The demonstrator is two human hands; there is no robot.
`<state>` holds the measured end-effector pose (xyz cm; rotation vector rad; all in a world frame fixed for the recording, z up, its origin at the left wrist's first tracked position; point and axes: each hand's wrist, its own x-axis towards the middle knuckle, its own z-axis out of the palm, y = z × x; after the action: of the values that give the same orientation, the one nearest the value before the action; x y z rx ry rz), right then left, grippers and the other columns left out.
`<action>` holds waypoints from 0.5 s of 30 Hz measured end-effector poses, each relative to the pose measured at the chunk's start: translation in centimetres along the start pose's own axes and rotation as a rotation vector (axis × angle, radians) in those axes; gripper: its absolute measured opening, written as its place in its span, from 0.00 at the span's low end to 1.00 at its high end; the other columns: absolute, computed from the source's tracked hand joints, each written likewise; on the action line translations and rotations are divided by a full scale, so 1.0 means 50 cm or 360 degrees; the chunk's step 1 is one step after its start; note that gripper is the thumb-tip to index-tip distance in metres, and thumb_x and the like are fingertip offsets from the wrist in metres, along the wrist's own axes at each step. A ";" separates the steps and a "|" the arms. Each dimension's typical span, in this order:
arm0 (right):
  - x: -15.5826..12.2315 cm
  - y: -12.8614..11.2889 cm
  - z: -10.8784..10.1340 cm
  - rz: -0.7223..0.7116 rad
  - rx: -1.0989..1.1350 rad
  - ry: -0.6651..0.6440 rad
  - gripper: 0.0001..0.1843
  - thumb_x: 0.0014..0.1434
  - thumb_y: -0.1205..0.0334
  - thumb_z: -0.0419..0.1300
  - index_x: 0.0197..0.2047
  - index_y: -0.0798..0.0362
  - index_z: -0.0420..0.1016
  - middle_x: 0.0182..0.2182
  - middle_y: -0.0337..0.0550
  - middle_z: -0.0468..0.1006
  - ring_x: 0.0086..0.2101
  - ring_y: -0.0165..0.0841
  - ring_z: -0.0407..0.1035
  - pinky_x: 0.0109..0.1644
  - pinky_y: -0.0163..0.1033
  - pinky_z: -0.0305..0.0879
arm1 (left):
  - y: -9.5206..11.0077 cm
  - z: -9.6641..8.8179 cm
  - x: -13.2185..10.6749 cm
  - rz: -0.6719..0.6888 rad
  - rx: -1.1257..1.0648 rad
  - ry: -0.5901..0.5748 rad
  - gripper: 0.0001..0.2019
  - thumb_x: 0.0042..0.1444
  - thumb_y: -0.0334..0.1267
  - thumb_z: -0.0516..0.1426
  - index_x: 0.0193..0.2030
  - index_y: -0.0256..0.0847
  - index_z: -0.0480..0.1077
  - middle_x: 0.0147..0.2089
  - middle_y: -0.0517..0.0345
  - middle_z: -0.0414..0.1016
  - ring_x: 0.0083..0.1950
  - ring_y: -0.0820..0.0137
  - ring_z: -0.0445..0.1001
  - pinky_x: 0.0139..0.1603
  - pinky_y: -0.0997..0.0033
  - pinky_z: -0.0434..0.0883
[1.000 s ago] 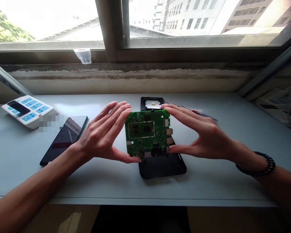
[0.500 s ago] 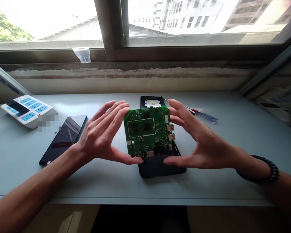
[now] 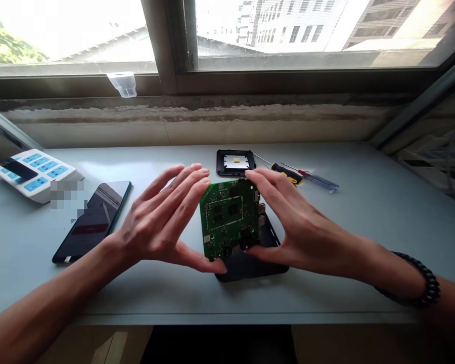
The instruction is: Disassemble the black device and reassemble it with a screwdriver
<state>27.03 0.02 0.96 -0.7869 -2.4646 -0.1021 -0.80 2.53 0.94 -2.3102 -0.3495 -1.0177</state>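
A green circuit board (image 3: 227,217), tilted up so its chip side shows, is held above the table between both hands. My left hand (image 3: 163,217) grips its left edge, fingers along the top corner and thumb at the bottom corner. On the other side, my right hand (image 3: 291,217) has its fingers at the top right corner and its thumb by the lower edge, near metal ports. Beneath the board lies a black plastic case part (image 3: 258,265), partly hidden by it. Farther back, a second black case piece (image 3: 222,164) rests with a white plate inside.
A yellow-black screwdriver (image 3: 287,173) and a clear-handled screwdriver (image 3: 322,182) lie behind my right hand. To the left are a phone (image 3: 94,222) and a white power strip (image 3: 49,192) with blue sockets. A window stands behind the table (image 3: 379,212).
The board has come down slightly and turned, its right side angled away. My right hand has closed in on its right edge, and the rear case piece shows more fully.
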 end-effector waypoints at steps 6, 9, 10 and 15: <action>0.002 0.004 0.002 -0.0068 -0.0088 0.0062 0.46 0.62 0.51 0.63 0.72 0.68 0.49 0.63 0.69 0.62 0.65 0.52 0.58 0.69 0.53 0.66 | 0.001 -0.001 0.002 -0.0012 0.0033 -0.0002 0.50 0.55 0.73 0.57 0.67 0.26 0.63 0.57 0.33 0.79 0.59 0.47 0.79 0.61 0.47 0.77; 0.005 0.006 0.003 -0.0095 -0.0119 0.0074 0.44 0.62 0.51 0.63 0.70 0.67 0.52 0.62 0.69 0.63 0.64 0.53 0.59 0.68 0.56 0.66 | 0.000 0.000 0.004 -0.0010 -0.0017 -0.0037 0.52 0.54 0.73 0.59 0.68 0.26 0.62 0.57 0.32 0.79 0.59 0.46 0.79 0.61 0.46 0.77; 0.006 0.006 0.002 -0.0101 -0.0130 0.0086 0.43 0.62 0.50 0.63 0.70 0.66 0.53 0.62 0.69 0.64 0.63 0.53 0.60 0.67 0.57 0.67 | -0.001 0.000 0.005 -0.0009 -0.0047 -0.0042 0.53 0.53 0.74 0.59 0.68 0.25 0.62 0.57 0.31 0.78 0.59 0.46 0.79 0.61 0.46 0.77; 0.011 0.002 -0.008 -0.0094 -0.0149 0.0173 0.42 0.58 0.48 0.64 0.67 0.64 0.56 0.57 0.68 0.68 0.58 0.53 0.65 0.60 0.59 0.70 | -0.010 -0.003 0.013 -0.0078 -0.0297 -0.0029 0.58 0.49 0.75 0.61 0.71 0.25 0.57 0.59 0.28 0.76 0.63 0.45 0.76 0.64 0.46 0.75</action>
<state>26.89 0.31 1.59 -0.7281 -2.3946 -0.2767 -0.67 2.83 1.73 -2.4890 -0.3326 -1.0951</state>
